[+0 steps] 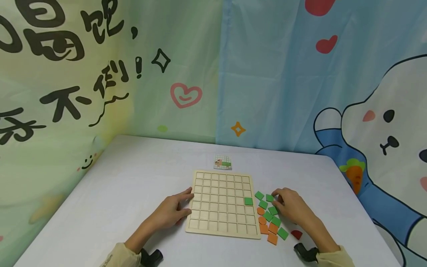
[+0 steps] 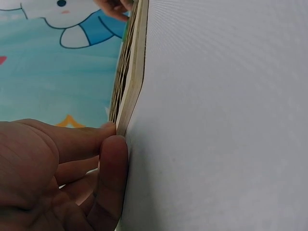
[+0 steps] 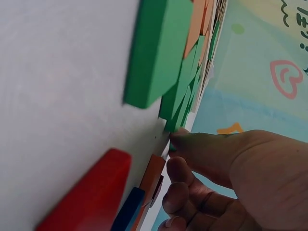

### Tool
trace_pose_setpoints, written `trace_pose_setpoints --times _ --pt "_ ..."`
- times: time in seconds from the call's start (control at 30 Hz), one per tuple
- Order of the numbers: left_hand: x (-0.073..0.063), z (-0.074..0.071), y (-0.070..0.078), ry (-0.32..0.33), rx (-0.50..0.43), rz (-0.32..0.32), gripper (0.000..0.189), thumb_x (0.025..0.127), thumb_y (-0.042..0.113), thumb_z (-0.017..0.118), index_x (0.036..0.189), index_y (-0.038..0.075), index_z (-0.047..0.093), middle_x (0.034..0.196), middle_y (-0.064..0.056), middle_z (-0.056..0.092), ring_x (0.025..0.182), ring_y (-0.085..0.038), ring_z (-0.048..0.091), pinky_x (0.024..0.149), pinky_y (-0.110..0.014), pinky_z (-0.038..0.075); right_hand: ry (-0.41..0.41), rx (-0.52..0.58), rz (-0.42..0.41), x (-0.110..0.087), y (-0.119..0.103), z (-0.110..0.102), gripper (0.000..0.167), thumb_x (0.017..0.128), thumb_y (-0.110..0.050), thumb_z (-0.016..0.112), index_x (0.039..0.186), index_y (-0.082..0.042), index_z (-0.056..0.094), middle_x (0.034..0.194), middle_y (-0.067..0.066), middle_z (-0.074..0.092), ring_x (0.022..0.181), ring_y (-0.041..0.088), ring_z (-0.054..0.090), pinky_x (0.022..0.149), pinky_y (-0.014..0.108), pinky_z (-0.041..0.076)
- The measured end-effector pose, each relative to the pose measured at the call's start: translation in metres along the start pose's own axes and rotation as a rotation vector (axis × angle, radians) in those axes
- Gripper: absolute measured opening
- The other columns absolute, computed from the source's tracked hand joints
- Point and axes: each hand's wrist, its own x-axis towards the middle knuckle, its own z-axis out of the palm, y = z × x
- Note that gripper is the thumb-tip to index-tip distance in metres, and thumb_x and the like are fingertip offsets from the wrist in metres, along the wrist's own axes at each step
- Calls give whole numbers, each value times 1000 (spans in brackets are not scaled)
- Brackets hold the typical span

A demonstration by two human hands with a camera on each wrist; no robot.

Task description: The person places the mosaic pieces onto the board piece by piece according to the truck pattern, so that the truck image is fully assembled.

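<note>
A light wooden grid board [image 1: 218, 213] lies on the table, with one green square tile [image 1: 248, 201] in a cell near its right side. My left hand [image 1: 168, 211] rests at the board's left edge, its thumb and fingertips touching the rim; the left wrist view shows the fingertips [image 2: 114, 144] against the board's side. Right of the board, my right hand [image 1: 293, 207] pinches a green square tile [image 1: 269, 198] between thumb and forefinger. In the right wrist view, the fingers hide most of that tile, and other green tiles [image 3: 161, 53] lie close by.
Orange round pieces [image 1: 262, 220], orange squares [image 1: 272, 238] and several green squares lie along the board's right edge. A red piece [image 1: 296, 234] sits under the right wrist. Behind the board is a small picture card [image 1: 222, 162]. A printed curtain [image 1: 186, 122] borders the white table.
</note>
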Motion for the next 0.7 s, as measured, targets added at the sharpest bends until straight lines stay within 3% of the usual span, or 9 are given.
trace_pose_setpoints --times 0.7 --pt "0 1 -2 3 20 11 58 98 6 72 152 -3 54 170 -16 40 48 -12 52 50 -26 44 33 -14 -11 -5 -9 0 29 98 -14 74 122 1 71 89 4 62 78 16 52 67 28 46"
